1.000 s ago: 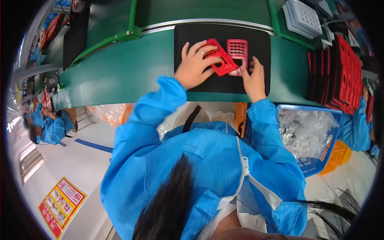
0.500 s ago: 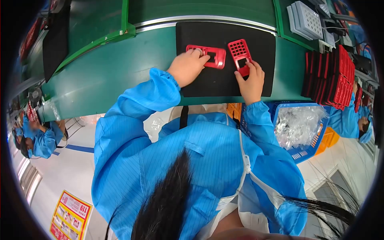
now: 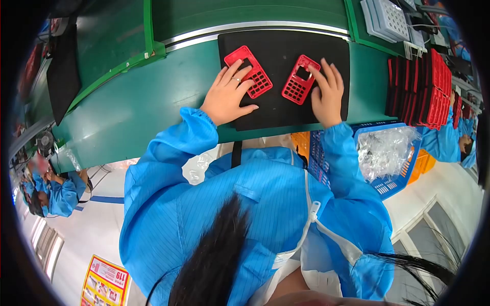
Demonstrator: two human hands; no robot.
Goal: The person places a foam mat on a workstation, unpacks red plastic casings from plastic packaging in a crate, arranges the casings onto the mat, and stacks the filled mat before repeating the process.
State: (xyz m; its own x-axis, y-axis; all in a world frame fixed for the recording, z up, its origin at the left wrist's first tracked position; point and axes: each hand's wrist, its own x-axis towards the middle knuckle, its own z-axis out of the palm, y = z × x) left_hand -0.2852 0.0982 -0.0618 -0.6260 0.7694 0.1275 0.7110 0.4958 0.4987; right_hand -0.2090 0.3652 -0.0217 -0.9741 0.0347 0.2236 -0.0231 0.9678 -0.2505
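Observation:
Two red plastic housings with keypad holes and a window lie on a black mat. My left hand (image 3: 228,95), with a ring on one finger, rests spread over the left housing (image 3: 261,80). Its fingertips cover part of the window, and its thumb sticks out to the right, off the part. At the right housing (image 3: 295,90), my right hand (image 3: 328,97) has its index fingertip by the window and its thumb near the edge. The other right fingers are stretched out over the mat. Both housings point their keypad holes toward my body.
The black mat (image 3: 278,115) lies on a green bench (image 3: 127,97). Stacked red housings (image 3: 429,89) stand at the right, with white trays (image 3: 388,20) behind. A blue crate (image 3: 393,191) below holds clear plastic bags (image 3: 385,153). Other people in blue sit at both sides.
Both housings have been turned. The right one's keypad holes now point toward me instead of away, and the left one lies slanted with its holes uncovered. My fingers have spread.

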